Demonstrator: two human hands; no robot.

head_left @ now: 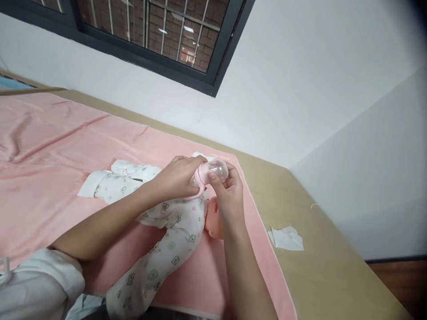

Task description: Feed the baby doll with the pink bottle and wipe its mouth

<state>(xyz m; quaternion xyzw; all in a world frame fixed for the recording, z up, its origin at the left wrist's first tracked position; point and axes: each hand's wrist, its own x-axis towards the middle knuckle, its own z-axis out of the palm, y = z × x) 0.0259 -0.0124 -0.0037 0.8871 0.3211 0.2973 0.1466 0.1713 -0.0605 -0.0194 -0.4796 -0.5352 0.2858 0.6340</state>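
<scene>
A baby bottle (pixel 202 174) with a pink collar and pink handle lies sideways in the air above a baby doll (pixel 170 218). My left hand (pixel 182 175) is closed around the bottle's body and handle. At the other end, my right hand (pixel 230 186) grips the bottle's clear cap (pixel 217 170) between thumb and fingers. The cap appears to be on the bottle. Below my hands the doll lies stretched out in white clothes with a green animal print; my right hand and wrist partly cover its head (pixel 213 220).
A pink sheet (pixel 50 164) spreads under the doll over a wooden surface (pixel 320 262). To the right lies a white tissue (pixel 287 238). Something white shows behind the bottle. A white wall (pixel 283 80) and a dark-framed window (pixel 213 84) stand beyond.
</scene>
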